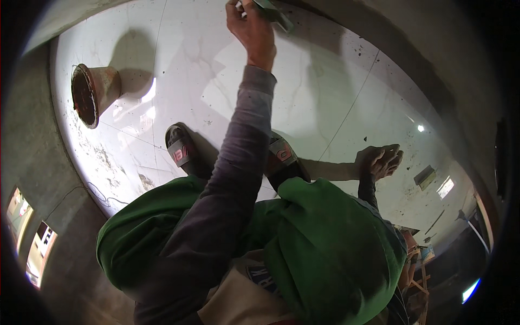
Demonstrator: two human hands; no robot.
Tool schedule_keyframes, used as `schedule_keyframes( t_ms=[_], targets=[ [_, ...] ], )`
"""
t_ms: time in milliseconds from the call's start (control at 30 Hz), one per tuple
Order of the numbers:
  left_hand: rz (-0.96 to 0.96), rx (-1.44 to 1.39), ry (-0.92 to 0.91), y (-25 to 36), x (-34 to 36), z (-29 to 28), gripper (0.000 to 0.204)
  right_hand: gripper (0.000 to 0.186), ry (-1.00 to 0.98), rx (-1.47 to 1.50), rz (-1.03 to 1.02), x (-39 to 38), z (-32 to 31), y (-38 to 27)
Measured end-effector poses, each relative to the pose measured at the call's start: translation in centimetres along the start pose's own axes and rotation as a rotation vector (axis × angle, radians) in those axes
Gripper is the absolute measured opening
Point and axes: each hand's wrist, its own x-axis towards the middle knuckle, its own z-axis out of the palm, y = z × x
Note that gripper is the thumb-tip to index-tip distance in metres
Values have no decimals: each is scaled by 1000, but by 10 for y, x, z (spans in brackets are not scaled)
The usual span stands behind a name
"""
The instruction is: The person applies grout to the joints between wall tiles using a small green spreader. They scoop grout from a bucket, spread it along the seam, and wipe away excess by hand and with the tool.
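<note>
My left hand [250, 26] reaches far forward over the glossy white marble-look tiled floor [179, 59], next to the grey wall at the top. It is closed on a flat grey-green hand tool [273, 11], which is partly cut off by the frame's edge. My right hand [380, 160] rests on the tiles to the right, fingers bent and holding nothing. I am squatting: my knees in green trousers [325, 238] fill the lower middle, and my feet are in dark sandals with red straps [180, 149].
A rusty red bucket [92, 92] stands on the tiles at the left. A small grey-green block [425, 176] lies on the floor at the right. Grey mortar smears [103, 157] mark the tiles near the left wall. Bare concrete walls [411, 54] border the floor.
</note>
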Motion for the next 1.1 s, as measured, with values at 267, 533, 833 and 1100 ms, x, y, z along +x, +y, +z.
schedule_keyframes(
  t_ms=[267,533,833,1100],
  targets=[
    [-100,378,-41,-29,-109,89,23,76,-100,29,12,1,0,19],
    [-21,134,-15,-30,-83,33,24,77,-47,31,-45,0,5,31],
    [-27,19,48,-40,-16,14,25,75,-49,99,-45,6,-4,15],
    [-125,274,26,-62,-134,115,21,74,-40,110,-58,4,-7,16]
  ],
)
